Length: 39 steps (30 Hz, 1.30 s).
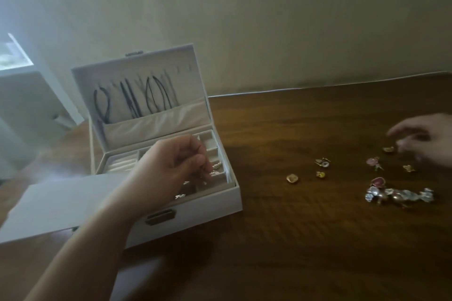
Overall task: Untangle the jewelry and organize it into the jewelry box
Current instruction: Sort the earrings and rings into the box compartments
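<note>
A: Colours?
B: My jewelry box [195, 210] is white outside, cream lining inside, brass-ish clasp [160, 217] near front. Black cords [132, 99] in the lid.
A: And the table [305, 239]?
B: Dark brown wood grain. On the right: gold pcs [292, 178], a pink one [373, 162], a silver-and-pearly cluster [398, 195].

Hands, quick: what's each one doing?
Left hand: fingers curled over the jewelry box; held item cannot be told.
Right hand: open, reaching for gold earring.
</note>
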Each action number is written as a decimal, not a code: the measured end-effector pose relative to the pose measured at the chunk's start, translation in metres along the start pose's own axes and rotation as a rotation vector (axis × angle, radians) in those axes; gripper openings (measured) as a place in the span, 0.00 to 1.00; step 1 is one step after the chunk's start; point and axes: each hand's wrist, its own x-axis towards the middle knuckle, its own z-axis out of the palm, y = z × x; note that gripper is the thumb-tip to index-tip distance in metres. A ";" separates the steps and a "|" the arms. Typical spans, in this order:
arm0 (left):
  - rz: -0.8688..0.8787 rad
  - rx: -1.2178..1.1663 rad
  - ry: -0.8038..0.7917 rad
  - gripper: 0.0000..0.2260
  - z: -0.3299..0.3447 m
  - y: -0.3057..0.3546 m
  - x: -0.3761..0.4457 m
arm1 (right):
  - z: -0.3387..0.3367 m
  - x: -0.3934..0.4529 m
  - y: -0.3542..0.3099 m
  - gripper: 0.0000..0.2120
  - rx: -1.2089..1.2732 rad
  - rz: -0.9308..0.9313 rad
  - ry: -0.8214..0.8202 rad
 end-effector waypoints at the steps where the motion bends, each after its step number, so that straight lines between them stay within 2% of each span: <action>1: 0.013 0.028 -0.004 0.05 0.000 -0.001 -0.002 | -0.003 -0.003 -0.006 0.12 -0.021 -0.002 -0.014; 3: 0.040 0.078 -0.022 0.04 0.001 -0.002 -0.003 | -0.008 -0.008 -0.017 0.11 -0.061 -0.006 -0.058; 6: 0.075 0.170 -0.038 0.12 0.004 -0.001 -0.004 | -0.012 -0.015 -0.027 0.10 -0.070 -0.027 -0.085; 10: 0.114 0.326 0.004 0.06 0.009 -0.002 -0.004 | -0.011 -0.020 -0.036 0.13 -0.097 -0.105 -0.042; 11: 0.128 0.390 0.045 0.10 0.011 -0.001 -0.004 | -0.009 -0.021 -0.040 0.14 -0.098 -0.132 -0.062; 13: 0.184 0.476 0.131 0.13 0.020 0.007 -0.004 | -0.005 -0.024 -0.049 0.17 -0.084 -0.168 -0.181; 15: 0.304 0.495 0.185 0.09 0.040 0.024 -0.004 | -0.004 -0.028 -0.052 0.19 -0.085 -0.151 -0.306; 17: 0.412 0.461 0.111 0.04 0.067 0.038 0.000 | -0.008 -0.031 -0.047 0.20 -0.116 -0.109 -0.372; 19: 0.445 0.418 -0.079 0.02 0.098 0.045 0.008 | -0.013 -0.031 -0.040 0.21 -0.137 -0.073 -0.387; 25: 0.524 0.616 -0.514 0.23 0.183 0.052 0.030 | -0.014 -0.025 -0.025 0.17 -0.125 -0.025 -0.404; 30: 0.591 0.733 -0.511 0.23 0.196 0.040 0.041 | -0.015 -0.020 -0.011 0.12 -0.090 0.012 -0.352; 37: 0.508 0.689 -0.548 0.25 0.165 0.032 0.036 | -0.021 -0.021 -0.006 0.19 -0.001 0.008 -0.362; 39: 0.536 0.683 -0.518 0.23 0.155 0.031 0.034 | -0.022 -0.022 -0.006 0.18 -0.013 -0.013 -0.332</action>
